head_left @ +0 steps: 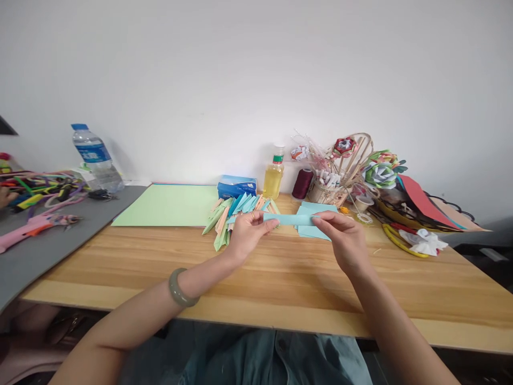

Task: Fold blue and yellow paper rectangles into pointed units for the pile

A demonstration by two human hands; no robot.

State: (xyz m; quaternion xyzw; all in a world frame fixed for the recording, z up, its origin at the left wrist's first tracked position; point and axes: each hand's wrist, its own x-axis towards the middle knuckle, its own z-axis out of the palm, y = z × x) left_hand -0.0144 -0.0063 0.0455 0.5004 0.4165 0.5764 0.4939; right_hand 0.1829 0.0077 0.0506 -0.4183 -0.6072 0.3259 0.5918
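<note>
Between my two hands a narrow strip of light blue paper (pixel 294 219) is held out level above the wooden table. My left hand (pixel 250 235) pinches its left end between thumb and fingers. At the right end, my right hand (pixel 344 235) grips it the same way. Behind my left hand lies a pile of folded paper pieces (pixel 220 219) in green, blue and peach. Several light blue paper sheets (pixel 316 231) lie flat behind the strip, partly covered by it and my right hand.
A large green paper sheet (pixel 172 206) lies to the left. Along the wall stand a blue tissue pack (pixel 236 187), a bottle of yellow liquid (pixel 273 179), a maroon thread spool (pixel 302 184) and a basket (pixel 324 193). A water bottle (pixel 96 155) and another person's hand (pixel 5 197) are further left.
</note>
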